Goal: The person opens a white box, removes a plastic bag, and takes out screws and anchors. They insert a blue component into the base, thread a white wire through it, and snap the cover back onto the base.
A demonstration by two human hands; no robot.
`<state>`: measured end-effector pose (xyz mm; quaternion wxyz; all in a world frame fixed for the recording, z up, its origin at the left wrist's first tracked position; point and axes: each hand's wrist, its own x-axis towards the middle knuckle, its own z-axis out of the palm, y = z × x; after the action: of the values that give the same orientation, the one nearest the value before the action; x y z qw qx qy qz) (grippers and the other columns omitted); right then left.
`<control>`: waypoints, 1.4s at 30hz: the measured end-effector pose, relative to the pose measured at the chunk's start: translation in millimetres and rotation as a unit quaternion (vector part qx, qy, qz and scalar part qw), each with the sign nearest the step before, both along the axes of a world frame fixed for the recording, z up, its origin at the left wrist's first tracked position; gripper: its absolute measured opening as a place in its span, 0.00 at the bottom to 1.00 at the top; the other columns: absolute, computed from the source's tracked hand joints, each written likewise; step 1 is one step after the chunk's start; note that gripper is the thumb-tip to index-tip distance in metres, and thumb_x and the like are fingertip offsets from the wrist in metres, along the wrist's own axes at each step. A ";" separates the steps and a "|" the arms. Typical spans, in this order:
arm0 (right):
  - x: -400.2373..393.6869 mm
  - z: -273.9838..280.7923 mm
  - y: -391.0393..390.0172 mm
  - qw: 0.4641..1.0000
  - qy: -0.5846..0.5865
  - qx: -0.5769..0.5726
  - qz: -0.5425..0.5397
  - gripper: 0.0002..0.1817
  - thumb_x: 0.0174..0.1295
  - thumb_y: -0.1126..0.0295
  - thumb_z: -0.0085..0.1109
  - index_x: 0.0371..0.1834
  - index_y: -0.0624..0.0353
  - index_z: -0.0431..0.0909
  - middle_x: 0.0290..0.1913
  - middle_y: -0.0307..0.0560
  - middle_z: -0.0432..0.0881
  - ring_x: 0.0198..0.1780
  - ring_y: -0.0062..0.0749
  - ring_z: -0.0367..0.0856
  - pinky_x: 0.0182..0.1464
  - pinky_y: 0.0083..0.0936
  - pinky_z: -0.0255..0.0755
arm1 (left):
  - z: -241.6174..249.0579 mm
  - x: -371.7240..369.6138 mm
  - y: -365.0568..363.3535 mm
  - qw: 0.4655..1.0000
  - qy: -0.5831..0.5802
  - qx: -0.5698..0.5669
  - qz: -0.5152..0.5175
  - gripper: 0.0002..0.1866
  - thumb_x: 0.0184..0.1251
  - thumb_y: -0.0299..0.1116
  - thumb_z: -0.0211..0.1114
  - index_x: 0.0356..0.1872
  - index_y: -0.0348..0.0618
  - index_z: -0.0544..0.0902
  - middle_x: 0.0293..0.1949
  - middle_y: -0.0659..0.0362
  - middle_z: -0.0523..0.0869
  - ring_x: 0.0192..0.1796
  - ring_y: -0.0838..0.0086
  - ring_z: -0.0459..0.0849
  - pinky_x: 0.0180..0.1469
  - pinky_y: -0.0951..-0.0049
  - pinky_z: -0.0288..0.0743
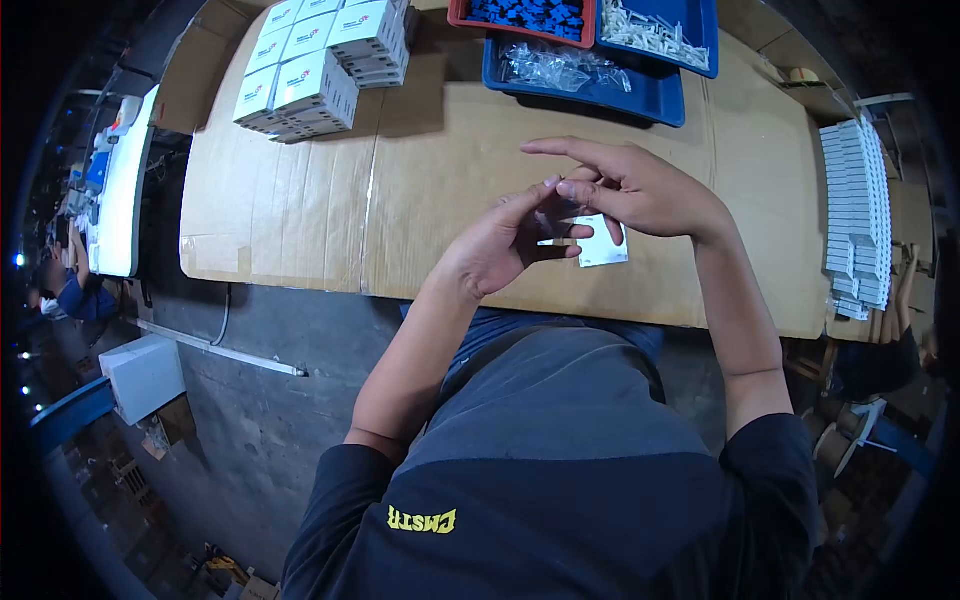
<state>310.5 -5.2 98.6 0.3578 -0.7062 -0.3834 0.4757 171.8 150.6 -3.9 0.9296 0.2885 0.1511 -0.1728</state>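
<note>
My left hand (505, 243) and my right hand (640, 190) meet above the cardboard-covered table, thumbs and fingertips close together. Between them is something thin and see-through that looks like a small clear plastic bag (568, 212); fingers cover most of it. My right index finger stretches out to the left while the thumb pinches. Below the right hand, a white square plate (604, 246) lies on the cardboard near the table's front edge, partly hidden by fingers.
White boxes (305, 80) are stacked at the back left. Behind my hands stand a blue tray (655, 103) of clear bags, a red tray (590, 30) of blue parts and another blue tray (707, 40) of white pieces. White pieces (855, 215) are stacked at right. Other people work on both sides.
</note>
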 end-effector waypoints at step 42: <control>329.7 -142.9 52.8 0.770 -0.550 -0.076 -0.314 0.09 0.63 0.65 0.66 0.43 0.49 0.90 0.47 0.49 0.85 0.51 0.51 0.87 0.52 0.47 0.81 | -57.5 -64.5 24.7 0.997 0.001 -0.034 0.072 0.32 0.86 0.53 0.49 0.67 0.30 0.77 0.50 0.51 0.91 0.50 0.64 0.89 0.63 0.60 0.78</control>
<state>640.2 47.6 -44.3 0.1605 -0.9532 -0.2338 -0.1049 107.3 175.3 -61.4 0.9486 0.2453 0.1666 -0.1105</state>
